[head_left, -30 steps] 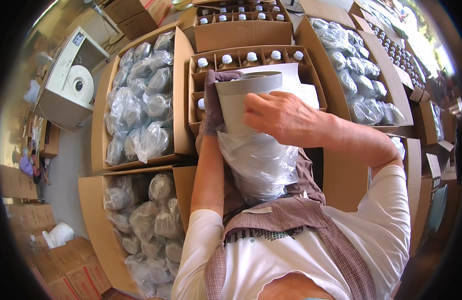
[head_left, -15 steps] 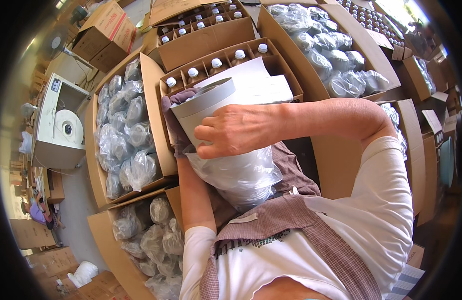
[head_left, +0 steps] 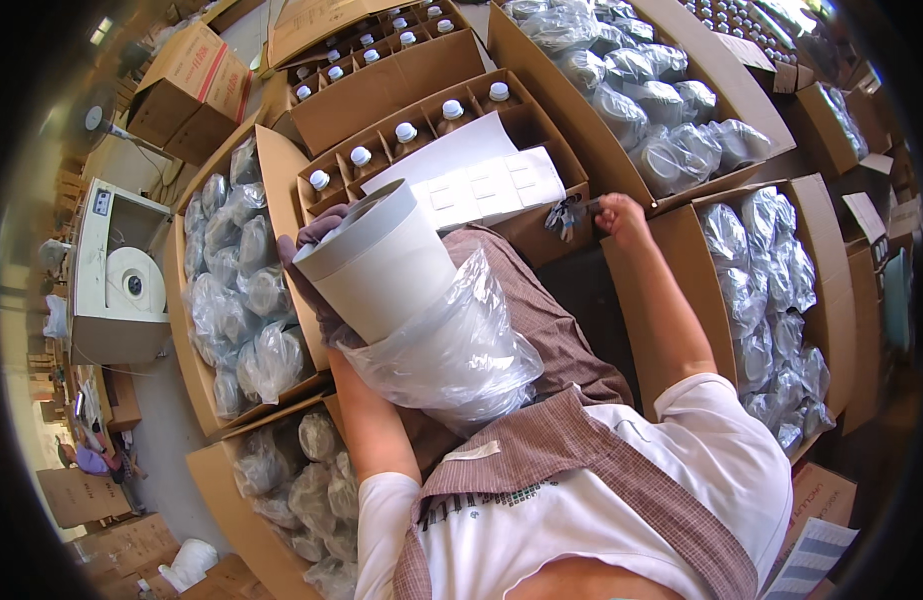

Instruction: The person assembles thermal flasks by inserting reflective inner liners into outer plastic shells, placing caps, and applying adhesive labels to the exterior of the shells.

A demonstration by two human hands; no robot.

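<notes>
My left hand point(head_left: 314, 262), in a dark purple-grey glove, is wrapped round the far left side of a pale grey cylindrical tub point(head_left: 382, 275). The tub is tilted, with its wide rim up, and its lower part sits in a crumpled clear plastic bag point(head_left: 452, 350) above my lap. Most of the gloved fingers are hidden behind the tub. Out to the right, my bare right hand point(head_left: 625, 218) is closed beside a carton corner. A small dark-and-blue cluster point(head_left: 566, 216) hangs right by its fingers; I cannot make out what it is.
White label sheets point(head_left: 497, 190) lie across a divided carton point(head_left: 572, 165) of white-capped brown bottles ahead. Cartons of plastic-wrapped items stand at left point(head_left: 187, 330), far right point(head_left: 542, 75) and right point(head_left: 832, 300). A white machine point(head_left: 122, 270) with a roll stands farther left.
My right hand has left the tub's side and moved right to the carton corner. The tub has shifted slightly left and down in view, still held by my left hand.
</notes>
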